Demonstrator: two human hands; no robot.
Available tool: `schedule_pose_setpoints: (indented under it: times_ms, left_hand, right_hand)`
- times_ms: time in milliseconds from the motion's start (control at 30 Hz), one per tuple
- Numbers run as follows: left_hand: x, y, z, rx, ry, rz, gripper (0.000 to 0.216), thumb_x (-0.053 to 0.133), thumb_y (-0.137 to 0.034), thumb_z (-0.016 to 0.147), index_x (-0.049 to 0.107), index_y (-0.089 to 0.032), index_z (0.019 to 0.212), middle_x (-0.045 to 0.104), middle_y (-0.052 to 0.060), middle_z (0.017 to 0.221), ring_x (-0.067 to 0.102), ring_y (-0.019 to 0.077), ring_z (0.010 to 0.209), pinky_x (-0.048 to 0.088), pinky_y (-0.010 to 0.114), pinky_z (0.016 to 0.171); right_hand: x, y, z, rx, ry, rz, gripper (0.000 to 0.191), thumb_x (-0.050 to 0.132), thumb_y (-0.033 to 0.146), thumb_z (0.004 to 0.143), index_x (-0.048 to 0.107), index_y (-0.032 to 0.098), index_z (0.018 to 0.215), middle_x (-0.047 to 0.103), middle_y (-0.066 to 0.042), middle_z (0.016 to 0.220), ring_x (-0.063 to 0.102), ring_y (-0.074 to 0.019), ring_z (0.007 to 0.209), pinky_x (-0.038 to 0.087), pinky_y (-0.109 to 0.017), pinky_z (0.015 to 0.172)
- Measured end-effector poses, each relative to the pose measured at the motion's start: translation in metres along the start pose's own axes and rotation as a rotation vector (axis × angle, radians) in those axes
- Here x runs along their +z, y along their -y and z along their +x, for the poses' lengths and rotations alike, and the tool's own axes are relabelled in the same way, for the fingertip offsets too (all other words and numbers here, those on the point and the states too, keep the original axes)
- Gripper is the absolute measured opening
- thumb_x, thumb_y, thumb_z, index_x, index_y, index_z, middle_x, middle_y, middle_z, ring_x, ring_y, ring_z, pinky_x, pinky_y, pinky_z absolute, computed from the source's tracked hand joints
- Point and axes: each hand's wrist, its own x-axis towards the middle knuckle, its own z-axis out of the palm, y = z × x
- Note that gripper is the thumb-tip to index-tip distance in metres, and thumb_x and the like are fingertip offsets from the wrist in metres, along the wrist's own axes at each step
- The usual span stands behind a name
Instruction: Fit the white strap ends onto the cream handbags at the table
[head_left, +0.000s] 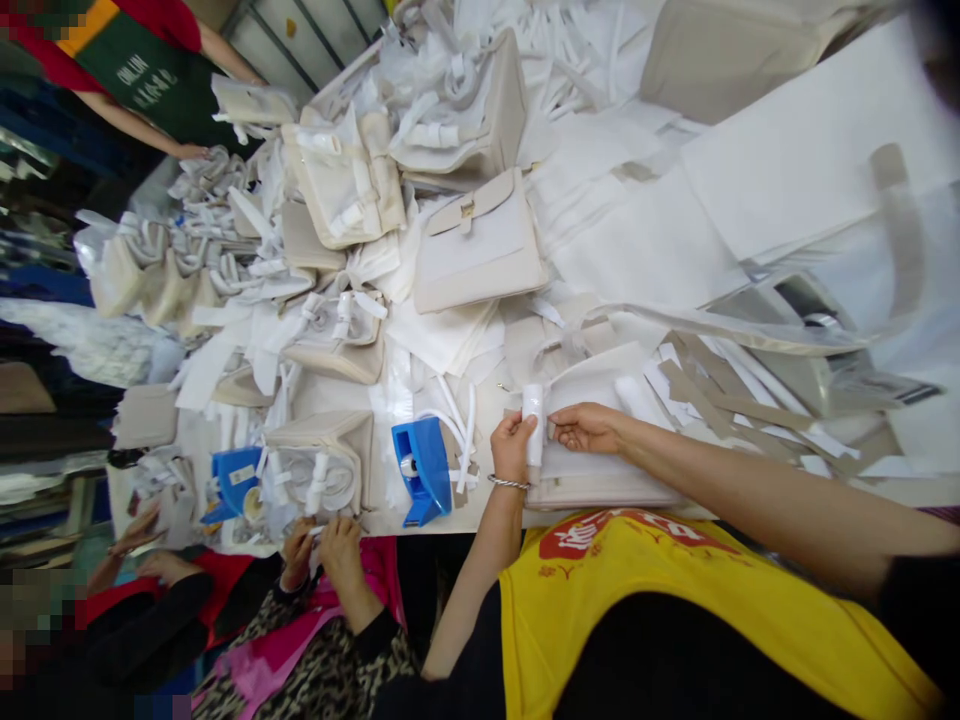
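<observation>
My left hand [513, 448], with a twisted bracelet at the wrist, is closed around a white wrapped roll [534, 408] that stands out past its thumb. Just to the right, my right hand [589, 428] is closed in a pinch beside the roll; what its fingers hold is too small to name. Under both hands a pale beige bag [607, 490] lies at the table's front edge, partly covered by white sheet material. Left of my left hand are thin white tubes [468, 430] and a blue tape dispenser [421, 470].
A beige flap bag with a metal clasp [480, 245] lies mid-table. Beige and white strips [750, 400] pile up at right, near large white sheets [817, 140]. Co-workers' hands [326, 548] work at the left beside a second blue dispenser [236, 482]. Another person [142, 70] stands across.
</observation>
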Motion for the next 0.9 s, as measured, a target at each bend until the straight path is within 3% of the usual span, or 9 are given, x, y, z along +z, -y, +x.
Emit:
schedule_pose_setpoints:
  times_ms: [167,367,533,767,900]
  left_hand:
    - [0.001,0.001,-0.002,0.005,-0.04,0.035,0.04,0.067,-0.036,0.053,0.059,-0.011,0.083,0.057,0.0,0.066,0.048,0.0087,0.056,0.039,0.023,0.055]
    - [0.004,-0.004,-0.005,0.037,-0.07,0.082,0.036,0.064,-0.036,0.055,0.06,-0.011,0.081,0.056,0.0,0.064,0.046,0.0085,0.057,0.038,0.022,0.056]
    - [0.007,-0.006,-0.007,0.125,-0.08,0.288,0.026,0.058,-0.037,0.062,0.062,-0.012,0.07,0.05,-0.003,0.056,0.041,0.0077,0.055,0.034,0.021,0.054]
    - [0.008,0.003,-0.004,0.272,-0.101,0.437,0.015,0.051,-0.026,0.069,0.063,-0.017,0.069,0.054,0.001,0.063,0.047,0.0121,0.064,0.036,0.024,0.066]
    - [0.009,0.003,-0.002,0.296,-0.132,0.398,0.013,0.052,-0.021,0.068,0.063,-0.018,0.064,0.053,0.003,0.066,0.048,0.0144,0.07,0.036,0.028,0.076]
  right_hand:
    - [0.008,-0.019,-0.008,-0.034,-0.059,0.161,0.012,0.056,0.002,0.06,0.059,0.011,0.068,0.054,0.001,0.053,0.045,-0.0044,0.045,0.04,-0.013,0.043]
    - [0.012,-0.023,-0.009,-0.176,-0.095,0.073,0.02,0.072,0.023,0.052,0.062,0.01,0.062,0.054,0.0,0.05,0.045,-0.0058,0.047,0.037,-0.016,0.043]
    - [0.012,-0.019,-0.007,-0.234,-0.163,-0.081,0.029,0.075,0.034,0.046,0.06,0.011,0.057,0.054,0.0,0.048,0.044,-0.0076,0.045,0.036,-0.02,0.043]
    - [0.012,-0.014,0.0,-0.176,-0.09,-0.031,0.028,0.075,0.03,0.048,0.056,0.011,0.057,0.052,0.0,0.049,0.045,-0.0078,0.047,0.039,-0.022,0.045]
    - [0.012,-0.019,0.006,-0.209,-0.046,-0.048,0.032,0.075,0.034,0.048,0.056,0.01,0.06,0.051,0.0,0.05,0.043,-0.0072,0.047,0.035,-0.022,0.046]
